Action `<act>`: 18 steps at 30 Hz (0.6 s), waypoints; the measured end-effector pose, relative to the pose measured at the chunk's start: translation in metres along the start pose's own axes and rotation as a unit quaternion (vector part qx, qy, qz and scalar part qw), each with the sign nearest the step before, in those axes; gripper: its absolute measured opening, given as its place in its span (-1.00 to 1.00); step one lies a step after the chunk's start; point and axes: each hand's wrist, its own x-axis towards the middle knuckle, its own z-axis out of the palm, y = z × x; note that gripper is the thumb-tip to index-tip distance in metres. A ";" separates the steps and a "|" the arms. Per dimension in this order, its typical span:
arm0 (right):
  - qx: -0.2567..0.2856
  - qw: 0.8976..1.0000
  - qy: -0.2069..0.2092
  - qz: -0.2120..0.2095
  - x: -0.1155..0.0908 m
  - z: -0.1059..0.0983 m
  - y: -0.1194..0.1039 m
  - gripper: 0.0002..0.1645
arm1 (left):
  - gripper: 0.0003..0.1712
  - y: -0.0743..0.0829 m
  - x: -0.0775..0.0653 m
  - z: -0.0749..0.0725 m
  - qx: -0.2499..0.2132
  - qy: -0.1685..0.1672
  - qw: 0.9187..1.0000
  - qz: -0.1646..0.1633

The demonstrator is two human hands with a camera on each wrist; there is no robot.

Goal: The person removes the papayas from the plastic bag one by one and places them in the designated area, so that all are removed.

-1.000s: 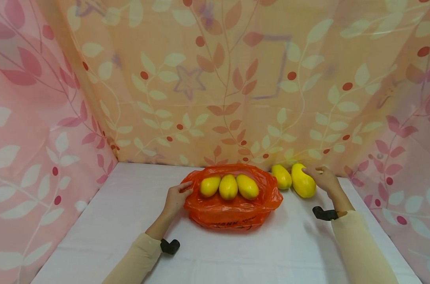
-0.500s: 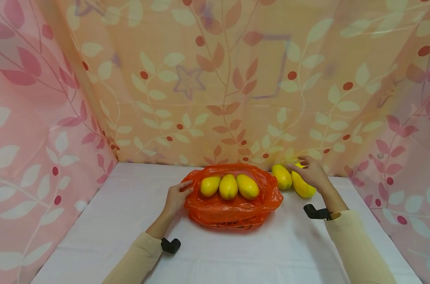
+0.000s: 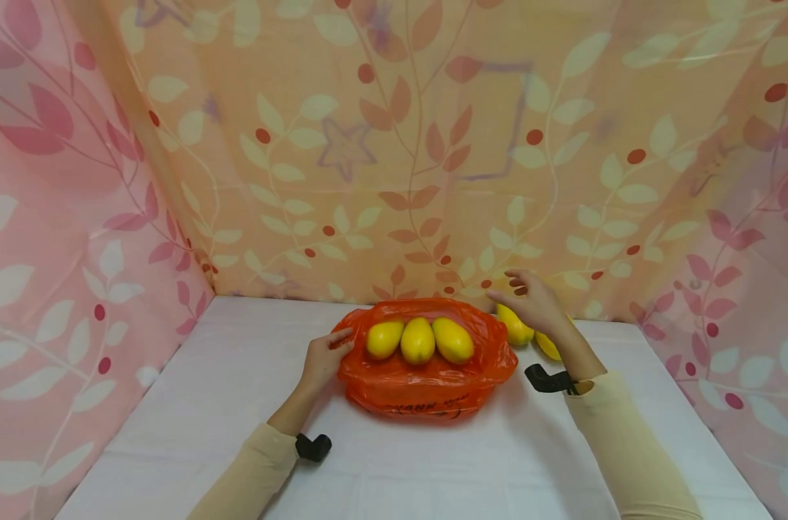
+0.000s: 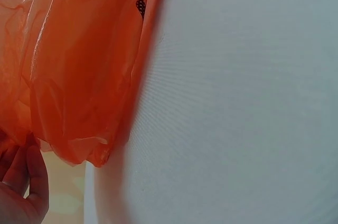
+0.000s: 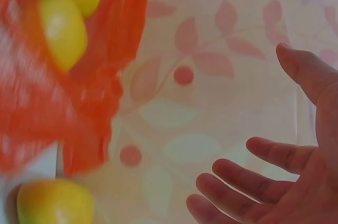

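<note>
An orange-red plastic bag [image 3: 426,393] sits mid-table with its mouth spread and three yellow mangoes [image 3: 417,341] showing inside. My left hand [image 3: 322,363] pinches the left rim of the bag between thumb and fingers; in the left wrist view the fingertips [image 4: 34,152] meet the plastic. My right hand [image 3: 533,300] is raised above the two mangoes outside the bag and holds nothing. In the right wrist view its fingers are spread and apart from the bag. One loose mango [image 3: 515,326] lies beside the bag; the other mango [image 3: 548,347] is mostly behind my right hand and wrist.
White cloth covers the table [image 3: 263,332]. A peach leaf-patterned sheet [image 3: 367,180] rises directly behind it, with pink patterned sheets [image 3: 62,325] along both sides. Dark wrist mounts [image 3: 546,378] stick out from both wrists.
My right hand has moved left, from beside the right loose mango to above both loose mangoes, covering more of them. My left hand, the bag and the mangoes stay put.
</note>
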 end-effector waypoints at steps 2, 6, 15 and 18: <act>0.008 1.000 -0.004 -0.010 0.002 0.006 -0.006 -0.01 | -0.58 0.000 0.000 0.000 -0.001 -0.001 1.000 0.003; 0.019 0.999 -0.016 -0.020 0.006 0.018 -0.015 -0.04 | -0.58 0.000 0.001 0.001 -0.002 -0.001 1.000 0.000; 0.027 0.997 -0.043 -0.050 0.012 0.045 -0.035 -0.06 | -0.59 -0.001 0.000 -0.001 0.002 0.002 1.000 -0.001; 0.027 0.997 -0.053 -0.056 0.013 0.053 -0.041 -0.07 | -0.58 0.000 0.000 -0.002 0.002 0.001 1.000 0.001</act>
